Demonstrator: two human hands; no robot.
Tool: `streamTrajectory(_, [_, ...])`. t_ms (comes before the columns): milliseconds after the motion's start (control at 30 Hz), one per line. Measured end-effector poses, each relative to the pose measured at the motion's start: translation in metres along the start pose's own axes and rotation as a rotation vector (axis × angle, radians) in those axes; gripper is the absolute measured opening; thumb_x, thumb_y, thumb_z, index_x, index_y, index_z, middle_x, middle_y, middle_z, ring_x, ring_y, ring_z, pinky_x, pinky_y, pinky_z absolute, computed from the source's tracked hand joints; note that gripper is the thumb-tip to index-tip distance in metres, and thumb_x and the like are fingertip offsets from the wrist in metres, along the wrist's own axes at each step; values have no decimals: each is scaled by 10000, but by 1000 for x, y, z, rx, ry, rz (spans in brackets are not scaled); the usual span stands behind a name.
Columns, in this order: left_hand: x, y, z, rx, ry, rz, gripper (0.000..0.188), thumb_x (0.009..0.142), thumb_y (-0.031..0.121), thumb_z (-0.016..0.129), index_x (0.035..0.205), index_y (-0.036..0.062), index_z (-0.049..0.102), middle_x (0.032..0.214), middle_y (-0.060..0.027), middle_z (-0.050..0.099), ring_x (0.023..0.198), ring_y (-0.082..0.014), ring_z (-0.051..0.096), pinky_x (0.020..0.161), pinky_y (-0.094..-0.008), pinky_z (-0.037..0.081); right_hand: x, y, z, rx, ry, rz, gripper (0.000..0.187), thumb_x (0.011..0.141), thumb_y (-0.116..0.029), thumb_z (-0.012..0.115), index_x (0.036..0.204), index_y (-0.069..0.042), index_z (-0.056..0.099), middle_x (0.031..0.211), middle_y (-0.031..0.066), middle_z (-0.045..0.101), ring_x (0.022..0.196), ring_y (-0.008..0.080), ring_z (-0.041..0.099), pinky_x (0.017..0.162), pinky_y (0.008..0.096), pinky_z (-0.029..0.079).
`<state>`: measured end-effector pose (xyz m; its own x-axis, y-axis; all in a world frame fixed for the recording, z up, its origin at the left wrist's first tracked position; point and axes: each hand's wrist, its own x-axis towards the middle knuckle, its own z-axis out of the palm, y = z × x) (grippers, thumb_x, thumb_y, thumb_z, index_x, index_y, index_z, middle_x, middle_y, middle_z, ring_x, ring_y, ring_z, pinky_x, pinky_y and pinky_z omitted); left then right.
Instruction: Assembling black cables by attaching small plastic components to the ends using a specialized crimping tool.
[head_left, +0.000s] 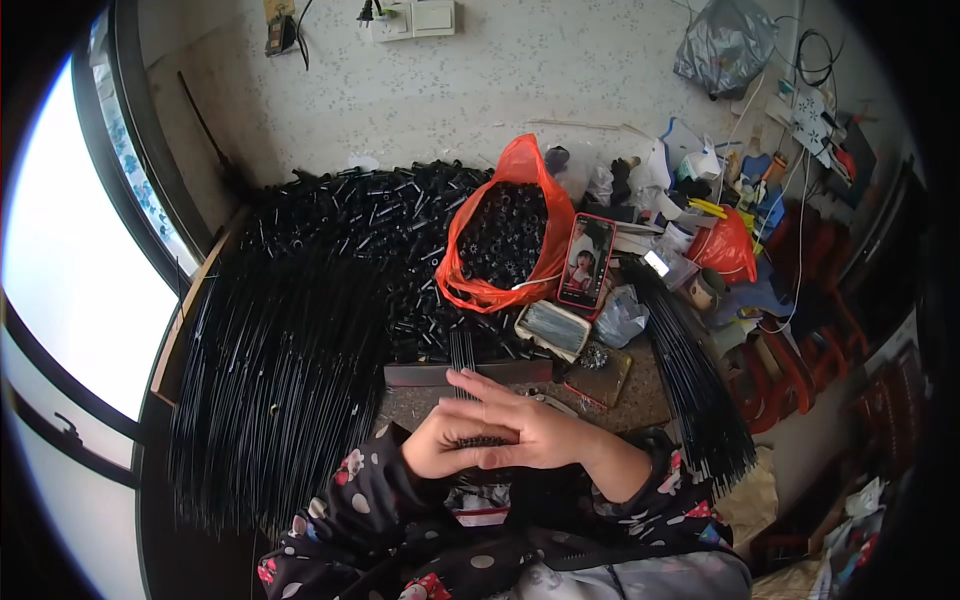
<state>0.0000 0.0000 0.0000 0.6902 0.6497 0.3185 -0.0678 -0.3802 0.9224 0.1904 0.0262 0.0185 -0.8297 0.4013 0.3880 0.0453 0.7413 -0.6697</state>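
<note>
While the left hand point(432, 447) half-curls and the right hand point(548, 432) lays nearly straight fingers over it, a bunch of thin black rods point(462, 350) sits between them, poking out past the fingertips. Kinda hidden, so can't tell which hand's actually gripping.
</note>
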Motion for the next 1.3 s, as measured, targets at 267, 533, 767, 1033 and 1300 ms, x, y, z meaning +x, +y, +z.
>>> streamTrajectory(267, [10,11,4,-52,-38,-24,149,793,31,617,911,-60,637,925,-160,649,840,-214,642,760,-283,498,-56,169,-44,-775,547,720,124,723,-166,649,814,-82,664,843,93,568,778,236,579,678,354,476])
streamTrajectory(533, [11,14,-1,-57,44,9,175,797,20,607,951,-62,623,889,-155,652,833,-204,641,753,-274,500,-71,179,-39,-892,492,429,33,661,-81,655,676,-60,634,739,45,516,784,226,520,695,327,461])
streamTrajectory(767, [12,10,-1,18,162,31,159,814,38,593,939,-56,622,846,-138,659,794,-190,649,715,-258,504,-43,113,-30,-269,682,319,59,770,-17,578,827,-7,593,818,69,569,708,187,554,632,263,438])
streamTrajectory(1033, [19,9,-5,83,221,52,143,796,32,617,917,-43,629,825,-128,657,761,-172,647,690,-247,507,-27,-41,7,-518,640,76,252,672,87,605,903,-4,645,789,93,545,658,223,522,575,289,433])
streamTrajectory(1300, [17,13,6,136,228,129,158,783,72,643,905,-29,636,809,-125,657,733,-190,649,655,-251,500,-33,-55,12,-639,651,104,269,652,99,602,897,-2,642,776,93,536,675,235,518,591,303,439])
